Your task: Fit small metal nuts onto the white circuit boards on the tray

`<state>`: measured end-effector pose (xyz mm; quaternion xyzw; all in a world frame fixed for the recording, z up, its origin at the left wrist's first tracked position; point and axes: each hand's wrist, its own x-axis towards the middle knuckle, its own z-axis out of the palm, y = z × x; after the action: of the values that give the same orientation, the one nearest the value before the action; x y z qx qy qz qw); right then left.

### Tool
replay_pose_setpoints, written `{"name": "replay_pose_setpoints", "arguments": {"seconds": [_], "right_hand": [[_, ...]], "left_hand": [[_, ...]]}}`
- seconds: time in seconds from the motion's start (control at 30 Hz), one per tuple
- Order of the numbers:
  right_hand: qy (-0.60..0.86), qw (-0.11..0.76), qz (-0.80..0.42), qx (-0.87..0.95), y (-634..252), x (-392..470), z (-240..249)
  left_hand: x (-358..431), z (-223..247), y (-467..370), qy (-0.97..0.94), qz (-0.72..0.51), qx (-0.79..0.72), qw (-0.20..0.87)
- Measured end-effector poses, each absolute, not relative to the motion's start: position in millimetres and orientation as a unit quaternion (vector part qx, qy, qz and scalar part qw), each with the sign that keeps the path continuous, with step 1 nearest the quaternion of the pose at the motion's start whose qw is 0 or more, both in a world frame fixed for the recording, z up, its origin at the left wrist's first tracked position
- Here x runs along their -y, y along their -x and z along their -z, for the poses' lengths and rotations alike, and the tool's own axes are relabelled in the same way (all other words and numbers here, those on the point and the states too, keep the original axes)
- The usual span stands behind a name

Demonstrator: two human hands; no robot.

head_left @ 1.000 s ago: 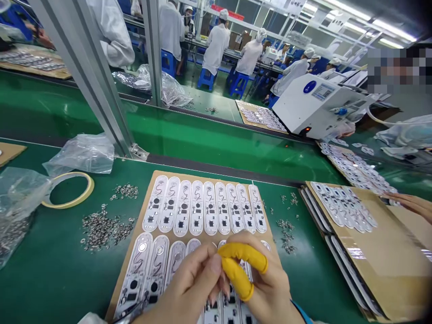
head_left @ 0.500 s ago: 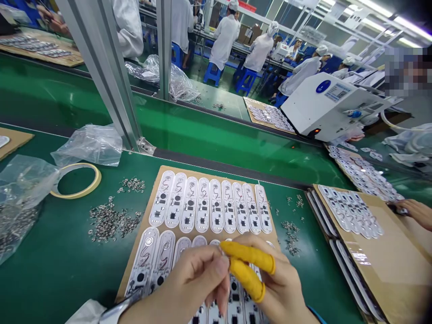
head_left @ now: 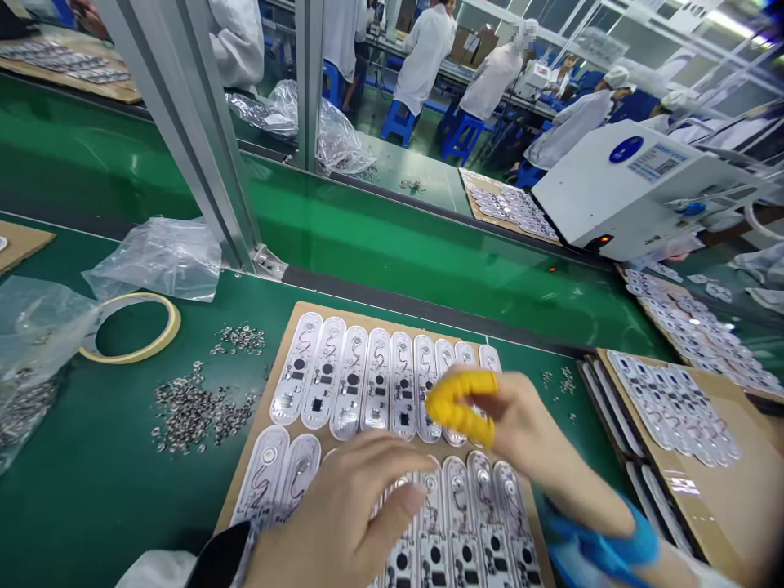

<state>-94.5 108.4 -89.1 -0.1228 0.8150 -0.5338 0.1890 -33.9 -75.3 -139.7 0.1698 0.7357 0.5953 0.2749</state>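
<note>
White oval parts with small circuit boards and red wires lie in two rows on a cardboard sheet [head_left: 294, 426]. Over the right end of the upper row [head_left: 378, 380] is my right hand [head_left: 496, 408], its thumb and a finger in yellow finger cots, curled toward each other; whether anything small is between them is too small to tell. My left hand [head_left: 361, 498] hovers over the lower row [head_left: 432, 555], fingers apart, with nothing visible in it. To the left lies a pile of small metal pieces [head_left: 199, 408].
A tape roll [head_left: 175, 322] and plastic bags [head_left: 165, 257] are at the left. A metal post [head_left: 196, 131] rises behind the table edge. Stacked cardboard trays [head_left: 692, 482] stand at the right. A white machine [head_left: 625, 192] and seated people are beyond the green channel.
My hands have moved apart. The right one went up and right over the upper row; the left one opened above the lower row. The view has shifted slightly.
</note>
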Motion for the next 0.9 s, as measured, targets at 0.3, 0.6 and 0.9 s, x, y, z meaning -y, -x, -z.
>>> {"name": "replay_pose_setpoints", "arguments": {"seconds": [0.3,0.6,0.9], "right_hand": [[0.125,0.260,0.459,-0.840,154,-121,149],[0.138,0.281,0.431,-0.846,161,-117,145],[0.131,0.289,0.370,-0.873,164,-116,141]], "left_hand": [[81,168,30,-0.394,-0.224,-0.888,0.077],[81,168,30,-0.393,-0.218,-0.892,0.041],[81,168,30,-0.388,-0.228,-0.892,0.032]]}}
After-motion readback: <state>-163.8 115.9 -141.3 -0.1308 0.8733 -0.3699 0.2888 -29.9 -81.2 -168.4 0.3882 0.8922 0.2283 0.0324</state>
